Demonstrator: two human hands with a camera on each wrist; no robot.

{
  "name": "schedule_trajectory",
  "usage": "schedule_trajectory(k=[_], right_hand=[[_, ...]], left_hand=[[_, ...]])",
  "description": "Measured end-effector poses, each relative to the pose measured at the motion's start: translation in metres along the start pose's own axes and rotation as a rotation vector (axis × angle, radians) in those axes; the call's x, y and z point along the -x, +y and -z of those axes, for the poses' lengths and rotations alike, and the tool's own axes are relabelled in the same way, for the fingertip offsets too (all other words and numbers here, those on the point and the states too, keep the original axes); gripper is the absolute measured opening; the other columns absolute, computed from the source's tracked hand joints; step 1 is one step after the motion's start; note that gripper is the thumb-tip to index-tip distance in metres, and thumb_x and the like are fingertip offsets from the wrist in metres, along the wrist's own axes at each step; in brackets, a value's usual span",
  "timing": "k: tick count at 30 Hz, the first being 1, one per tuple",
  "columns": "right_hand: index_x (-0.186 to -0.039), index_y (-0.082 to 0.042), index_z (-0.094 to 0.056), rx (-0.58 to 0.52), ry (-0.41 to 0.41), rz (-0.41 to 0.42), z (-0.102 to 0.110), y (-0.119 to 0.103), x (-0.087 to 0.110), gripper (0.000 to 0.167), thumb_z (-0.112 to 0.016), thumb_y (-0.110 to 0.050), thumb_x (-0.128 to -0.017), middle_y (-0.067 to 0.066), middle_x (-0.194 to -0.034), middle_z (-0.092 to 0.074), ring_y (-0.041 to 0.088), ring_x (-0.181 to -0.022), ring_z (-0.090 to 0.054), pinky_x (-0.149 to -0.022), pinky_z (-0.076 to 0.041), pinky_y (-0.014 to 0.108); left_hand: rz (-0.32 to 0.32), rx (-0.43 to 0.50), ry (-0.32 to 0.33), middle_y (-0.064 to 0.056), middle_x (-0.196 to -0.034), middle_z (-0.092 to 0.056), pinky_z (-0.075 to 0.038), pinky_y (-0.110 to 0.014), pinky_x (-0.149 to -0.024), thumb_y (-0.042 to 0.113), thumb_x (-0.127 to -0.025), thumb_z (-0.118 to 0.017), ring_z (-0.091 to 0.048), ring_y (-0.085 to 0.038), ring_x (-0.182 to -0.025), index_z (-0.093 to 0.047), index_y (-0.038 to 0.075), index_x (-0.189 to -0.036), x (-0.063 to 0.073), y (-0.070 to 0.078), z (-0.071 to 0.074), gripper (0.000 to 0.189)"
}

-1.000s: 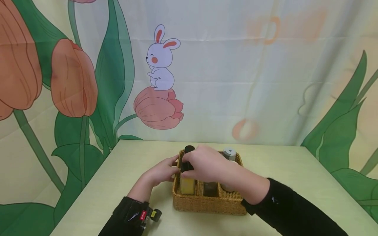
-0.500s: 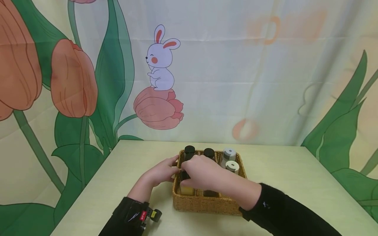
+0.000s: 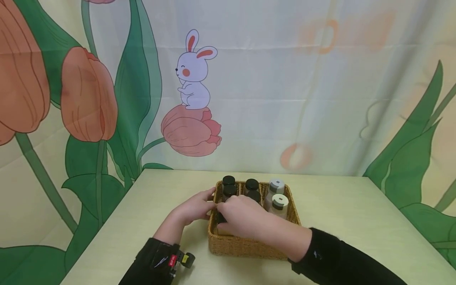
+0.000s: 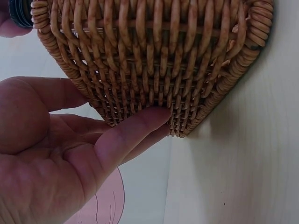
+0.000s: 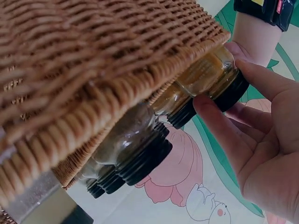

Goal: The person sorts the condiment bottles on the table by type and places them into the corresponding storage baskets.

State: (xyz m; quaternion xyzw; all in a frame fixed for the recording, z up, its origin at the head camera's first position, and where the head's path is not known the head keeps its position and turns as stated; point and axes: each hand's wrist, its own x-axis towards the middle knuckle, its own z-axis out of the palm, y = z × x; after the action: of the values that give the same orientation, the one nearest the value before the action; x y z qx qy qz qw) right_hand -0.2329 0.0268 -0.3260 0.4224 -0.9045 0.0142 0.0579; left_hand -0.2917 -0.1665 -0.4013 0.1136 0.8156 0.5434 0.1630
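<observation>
A woven wicker basket (image 3: pixel 249 248) with dividers stands on the table, holding several spice jars. My right hand (image 3: pixel 242 215) reaches over its front left corner. Thumb and forefinger pinch a glass jar with yellowish contents (image 5: pixel 212 70) near its black lid, and the jar stands upright inside the basket. My left hand (image 3: pixel 194 208) touches the basket's left end. In the left wrist view, the fingers (image 4: pixel 135 126) lie nearly straight against the weave. The right hand hides most of the front jars in the head view.
Black-lidded jars (image 3: pixel 252 184) fill the left and middle compartments. On the right side stand a grey-topped jar (image 3: pixel 276 188) and a cream-topped jar (image 3: pixel 280 204). A curtain printed with tulips and a rabbit (image 3: pixel 194 79) hangs behind the pale table (image 3: pixel 338 206).
My right hand has lowered the yellowish jar into the basket's front left, moving slightly toward the near edge. More lids now show behind it. The left hand has stayed put.
</observation>
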Motion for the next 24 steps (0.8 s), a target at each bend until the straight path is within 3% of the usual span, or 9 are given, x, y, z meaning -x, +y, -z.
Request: schedule_trajectory(k=[5, 12, 16, 24], right_hand=[[-0.083, -0.013, -0.067, 0.018, 0.032, -0.003, -0.003, -0.002, 0.003, 0.027, -0.079, -0.037, -0.087, -0.007, -0.066, -0.054, 0.01, -0.057, -0.052, -0.052, -0.043, 0.027], [-0.086, -0.012, -0.071, 0.047, 0.077, 0.01, -0.011, -0.002, 0.005, 0.025, -0.079, -0.035, -0.086, -0.002, -0.079, -0.058, 0.012, -0.059, -0.055, -0.054, -0.048, 0.027], [-0.081, -0.012, -0.07, 0.051, 0.112, 0.034, -0.014, -0.001, 0.005, 0.02, -0.078, -0.029, -0.087, -0.002, -0.078, -0.057, 0.01, -0.06, -0.055, -0.055, -0.049, 0.027], [-0.081, -0.013, -0.07, 0.016, 0.087, 0.026, -0.011, 0.0, 0.006, 0.017, -0.078, -0.026, -0.087, -0.003, -0.077, -0.057, 0.011, -0.065, -0.058, -0.061, -0.051, 0.029]], left_hand=[[0.0, -0.004, 0.004, -0.026, -0.157, -0.037, -0.056, -0.052, -0.089, 0.013, -0.104, -0.052, -0.053, -0.042, -0.129, -0.024, 0.008, -0.163, 0.0, 0.001, -0.001, 0.065], [-0.005, 0.004, -0.003, -0.026, -0.156, -0.038, -0.056, -0.052, -0.089, 0.011, -0.104, -0.051, -0.055, -0.04, -0.128, -0.023, 0.008, -0.163, 0.0, 0.001, -0.001, 0.065], [0.0, 0.0, 0.001, -0.025, -0.155, -0.039, -0.055, -0.052, -0.089, 0.01, -0.104, -0.051, -0.055, -0.039, -0.128, -0.023, 0.008, -0.163, -0.001, 0.001, 0.0, 0.065], [0.005, -0.005, 0.001, -0.025, -0.155, -0.039, -0.055, -0.052, -0.09, 0.012, -0.104, -0.053, -0.054, -0.039, -0.129, -0.023, 0.007, -0.163, -0.002, 0.001, 0.0, 0.066]])
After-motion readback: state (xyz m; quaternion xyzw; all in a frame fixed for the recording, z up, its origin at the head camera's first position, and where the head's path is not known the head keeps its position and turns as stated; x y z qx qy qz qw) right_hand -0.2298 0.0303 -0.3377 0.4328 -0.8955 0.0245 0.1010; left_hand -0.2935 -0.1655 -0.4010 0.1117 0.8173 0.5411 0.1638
